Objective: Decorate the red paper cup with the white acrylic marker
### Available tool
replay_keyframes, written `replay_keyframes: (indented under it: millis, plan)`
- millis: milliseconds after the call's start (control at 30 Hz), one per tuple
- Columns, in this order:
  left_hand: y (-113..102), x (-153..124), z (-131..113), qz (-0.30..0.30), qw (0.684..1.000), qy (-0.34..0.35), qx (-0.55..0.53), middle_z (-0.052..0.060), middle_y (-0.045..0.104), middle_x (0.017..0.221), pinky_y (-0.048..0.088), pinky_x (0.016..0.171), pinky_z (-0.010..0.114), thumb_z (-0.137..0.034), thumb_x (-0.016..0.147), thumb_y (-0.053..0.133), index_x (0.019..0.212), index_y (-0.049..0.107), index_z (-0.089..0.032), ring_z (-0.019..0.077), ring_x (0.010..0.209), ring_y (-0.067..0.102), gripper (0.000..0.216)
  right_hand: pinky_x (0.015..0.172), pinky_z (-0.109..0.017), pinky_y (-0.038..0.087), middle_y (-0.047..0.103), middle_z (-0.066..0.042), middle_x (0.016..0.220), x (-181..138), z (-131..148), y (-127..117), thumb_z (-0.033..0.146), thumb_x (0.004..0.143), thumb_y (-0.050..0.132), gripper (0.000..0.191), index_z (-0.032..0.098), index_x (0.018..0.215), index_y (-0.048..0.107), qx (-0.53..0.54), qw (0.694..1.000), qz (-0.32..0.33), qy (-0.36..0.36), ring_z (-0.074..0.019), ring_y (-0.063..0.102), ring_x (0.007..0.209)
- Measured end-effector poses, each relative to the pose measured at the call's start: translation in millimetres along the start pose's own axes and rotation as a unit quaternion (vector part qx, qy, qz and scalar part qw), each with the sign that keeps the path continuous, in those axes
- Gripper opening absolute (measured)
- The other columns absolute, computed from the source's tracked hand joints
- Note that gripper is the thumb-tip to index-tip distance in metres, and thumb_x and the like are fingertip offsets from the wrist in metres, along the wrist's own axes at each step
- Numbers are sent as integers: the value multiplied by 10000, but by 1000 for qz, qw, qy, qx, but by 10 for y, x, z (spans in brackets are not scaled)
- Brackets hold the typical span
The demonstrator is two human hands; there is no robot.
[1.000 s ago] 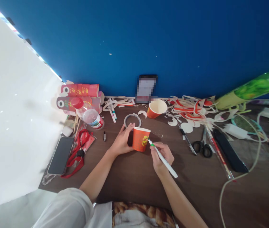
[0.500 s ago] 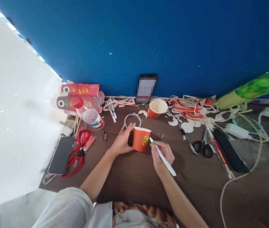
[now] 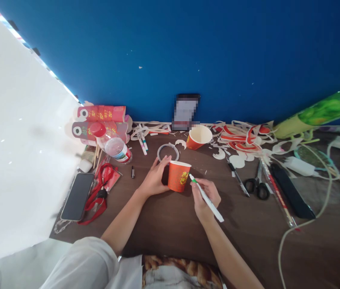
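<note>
1. In the head view, an orange cup [image 3: 178, 176] with yellow lettering is stood upright on the brown table [image 3: 158, 237], between the two hands
2. The cup is steadied by the left hand [image 3: 154, 178], which is part-curled, its thumb set low on the left side and its fingers near the rim
3. A white marker [image 3: 209, 204] is gripped between the closed fingers and thumb of the right hand [image 3: 202, 208], slanted with its tip pointed at the cup's right side; whether the cup is touched by the tip cannot be told
4. Just behind the left hand a grey ring [image 3: 168, 145] is laid flat, and farther back a second cup [image 3: 192, 143] is seen, its pale inside shown
5. To the right, a pen [image 3: 238, 178], scissors [image 3: 258, 182] and a black case [image 3: 292, 190] are spread out, with paper scraps [image 3: 242, 146] heaped behind
6. To the left, a phone [image 3: 77, 196] is laid beside a red lanyard [image 3: 93, 204], and a red-capped bottle [image 3: 117, 149] is placed behind them, well apart from the cup
</note>
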State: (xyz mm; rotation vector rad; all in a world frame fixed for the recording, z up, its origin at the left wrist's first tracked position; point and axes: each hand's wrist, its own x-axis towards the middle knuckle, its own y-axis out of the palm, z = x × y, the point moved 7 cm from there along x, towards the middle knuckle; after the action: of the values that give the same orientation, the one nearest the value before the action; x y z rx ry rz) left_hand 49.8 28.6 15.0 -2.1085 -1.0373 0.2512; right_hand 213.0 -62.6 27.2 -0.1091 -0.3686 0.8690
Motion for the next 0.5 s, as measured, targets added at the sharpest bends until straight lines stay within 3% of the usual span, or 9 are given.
replay_keyframes:
  millis: [133, 300, 400, 500]
  plan:
    - [-3, 3, -5, 4, 1000, -8, -2, 164, 331, 1504, 155, 1212, 547, -403, 648, 775, 1461, 124, -206, 302, 1437, 272, 1060, 625, -233, 536, 672, -50, 776, -6, -5, 2, 355, 818, 611, 221, 141, 873, 630, 14, 1000, 2, 3, -128, 658, 672]
    - [-25, -8, -12, -9, 1000, -12, -15, 161, 347, 1495, 144, 1216, 545, -414, 633, 784, 1448, 156, -203, 305, 1439, 266, 1051, 816, -333, 536, 673, -67, 798, 4, -20, -43, 421, 935, 407, 349, 137, 969, 607, 19, 999, -36, -16, -162, 662, 832]
    - [-30, -19, -4, -26, 998, -10, -47, 163, 362, 1484, 146, 1215, 551, -443, 615, 797, 1439, 162, -212, 310, 1432, 283, 1066, 909, -379, 529, 647, -112, 1057, 12, -56, 59, 417, 891, 512, 321, 151, 1057, 579, 44, 999, 31, -1, -187, 648, 988]
    - [-26, -32, 13, -52, 993, -8, -107, 183, 348, 1484, 196, 1206, 546, -469, 602, 805, 1435, 129, -214, 309, 1410, 331, 1102, 981, -412, 515, 500, -140, 1327, -17, -41, 210, 379, 786, 674, 523, 204, 1221, 442, 153, 980, 123, 13, -229, 567, 1202]
